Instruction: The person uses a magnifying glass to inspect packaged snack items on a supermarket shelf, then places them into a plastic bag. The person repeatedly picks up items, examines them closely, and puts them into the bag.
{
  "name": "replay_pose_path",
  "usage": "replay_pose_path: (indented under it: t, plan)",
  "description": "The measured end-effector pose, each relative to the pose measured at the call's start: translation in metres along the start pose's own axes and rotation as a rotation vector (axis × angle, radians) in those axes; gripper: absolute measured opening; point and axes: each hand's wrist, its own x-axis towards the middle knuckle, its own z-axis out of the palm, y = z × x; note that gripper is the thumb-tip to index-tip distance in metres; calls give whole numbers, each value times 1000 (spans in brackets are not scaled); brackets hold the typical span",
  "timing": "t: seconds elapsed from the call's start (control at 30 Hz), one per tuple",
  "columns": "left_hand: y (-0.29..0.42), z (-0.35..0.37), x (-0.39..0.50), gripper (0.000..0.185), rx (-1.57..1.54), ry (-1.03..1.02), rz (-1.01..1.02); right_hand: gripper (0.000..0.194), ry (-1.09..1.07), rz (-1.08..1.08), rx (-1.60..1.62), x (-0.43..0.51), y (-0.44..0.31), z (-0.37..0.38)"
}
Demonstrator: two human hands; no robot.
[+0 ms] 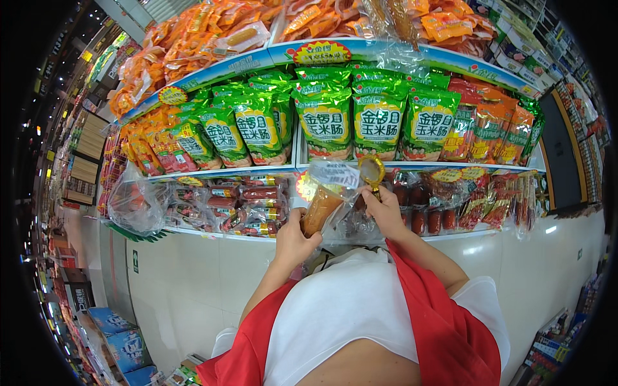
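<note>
My left hand (295, 240) grips a thick brown sausage (322, 206) sealed in clear plastic. A white printed label (334, 173) sits at the upper end of the wrapping. Between its fingers my right hand (385, 213) holds a gold-rimmed magnifying glass (371, 170), lens upward, just right of the label. The right fingertips are close to the wrapper's edge; whether they touch it is unclear. Both hands are in front of the lower shelf of a display rack.
Green snack-sausage bags (323, 125) stand in rows on the middle shelf (231, 172). Above them lie heaps of orange packets (207, 34). Wrapped red sausages (263, 193) fill the lower shelf. A clear plastic bag (137, 205) bulges at the left end. Blue cartons (128, 348) stand on the floor.
</note>
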Motion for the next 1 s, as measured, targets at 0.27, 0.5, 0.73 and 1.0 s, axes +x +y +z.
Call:
replay_pose_path:
  t: [0.27,0.5,0.73,1.0]
  plan:
    - [50,-16,-5,56,-61,-4,79,23,55,-207,107,4,-86,13]
    - [87,-34,0,54,-75,114,199,24,14,-379,256,20,-138,23]
    - [110,-49,12,53,-75,267,327,17,-18,-479,329,31,-179,31]
    - [104,-44,14,56,-171,239,324,14,-134,-403,518,16,-185,42]
